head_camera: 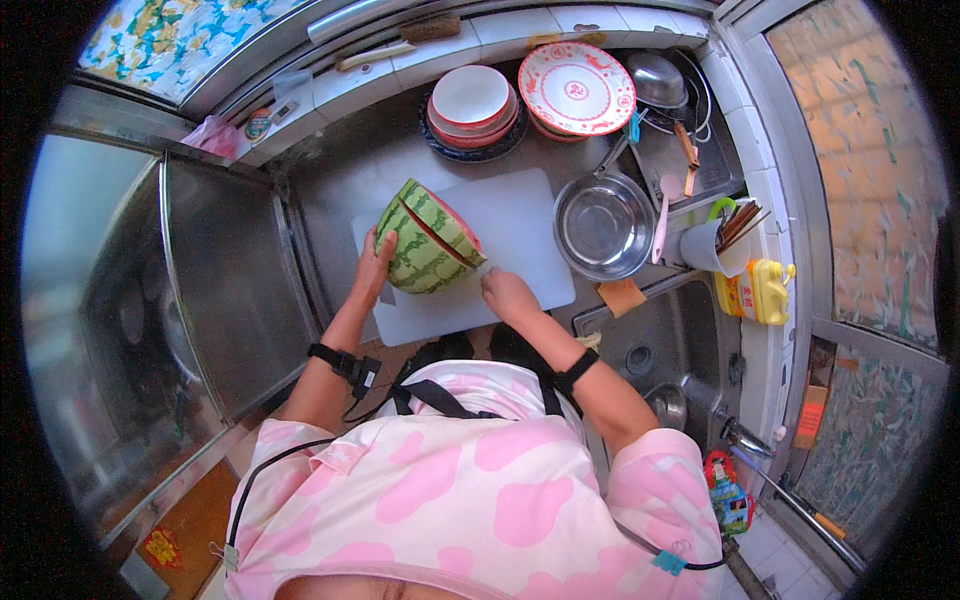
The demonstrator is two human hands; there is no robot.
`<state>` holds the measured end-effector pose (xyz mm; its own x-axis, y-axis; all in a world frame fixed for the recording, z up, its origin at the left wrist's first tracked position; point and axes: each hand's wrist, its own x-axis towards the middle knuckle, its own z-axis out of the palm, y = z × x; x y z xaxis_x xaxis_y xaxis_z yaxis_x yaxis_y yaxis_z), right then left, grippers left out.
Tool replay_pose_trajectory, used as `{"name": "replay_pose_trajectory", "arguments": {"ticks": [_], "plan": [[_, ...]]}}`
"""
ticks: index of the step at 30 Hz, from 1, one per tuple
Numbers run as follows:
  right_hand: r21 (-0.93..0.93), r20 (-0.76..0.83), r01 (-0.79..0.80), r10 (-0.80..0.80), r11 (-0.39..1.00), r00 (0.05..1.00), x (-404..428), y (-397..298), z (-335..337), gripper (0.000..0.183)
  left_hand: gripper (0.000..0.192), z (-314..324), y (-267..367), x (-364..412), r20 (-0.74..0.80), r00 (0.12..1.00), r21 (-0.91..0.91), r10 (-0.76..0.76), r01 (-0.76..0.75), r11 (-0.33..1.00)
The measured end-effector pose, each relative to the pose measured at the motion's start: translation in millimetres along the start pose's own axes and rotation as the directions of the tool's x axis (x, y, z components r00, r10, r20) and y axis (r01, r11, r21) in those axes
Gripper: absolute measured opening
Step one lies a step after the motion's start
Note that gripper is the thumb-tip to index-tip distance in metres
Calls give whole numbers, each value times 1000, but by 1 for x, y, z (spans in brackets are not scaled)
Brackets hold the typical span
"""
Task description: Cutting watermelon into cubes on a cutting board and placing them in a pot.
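Note:
A piece of watermelon [421, 251] with striped green rind lies on a white cutting board [514, 210]. A long dark cut runs slantwise across it and sets off a slice, whose red flesh shows along the far right edge. My left hand [373, 262] presses on the melon's left side, thumb on the rind. At the near right end of the cut, my right hand [510, 296] is closed around a knife handle that its fingers hide. Only a little of the knife [481, 263] shows there; most of the blade is hidden in the cut.
Stacked bowls [471, 97] and a red-patterned plate [576, 88] stand behind the board. To its right are a steel pan [604, 225], a pink spatula [666, 214], a brown cloth [621, 297] and a utensil holder [709, 247]. A sink [679, 322] and a yellow jug [752, 292] lie farther right.

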<state>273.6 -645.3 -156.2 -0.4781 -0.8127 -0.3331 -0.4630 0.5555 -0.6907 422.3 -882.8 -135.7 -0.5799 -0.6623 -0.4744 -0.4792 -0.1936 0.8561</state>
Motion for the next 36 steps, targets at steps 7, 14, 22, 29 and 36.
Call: {"name": "replay_pose_trajectory", "arguments": {"ticks": [7, 14, 22, 29, 36], "plan": [[-5, 215, -52, 52, 999, 975, -32, -55, -68, 18, 90, 7, 50, -13, 237, 859, 70, -455, 452, 889], [-50, 199, -105, 113, 993, 973, -31, -56, -52, 21, 116, 59, 31, -48, -34, 883, 744, 468, -290, 602], [-30, 113, -72, 74, 997, 991, -34, 3, -6, 22, 98, 26, 52, 1, 55, 961, 518, 270, -259, 815], [-29, 133, -79, 82, 996, 988, -28, 12, -8, 19, 85, 1, 59, 29, 191, 970, 324, 148, -204, 924], [-51, 150, -43, 50, 998, 987, -59, -19, -53, 19, 85, 6, 53, 18, 277, 961, 270, -19, -59, 961]]}}
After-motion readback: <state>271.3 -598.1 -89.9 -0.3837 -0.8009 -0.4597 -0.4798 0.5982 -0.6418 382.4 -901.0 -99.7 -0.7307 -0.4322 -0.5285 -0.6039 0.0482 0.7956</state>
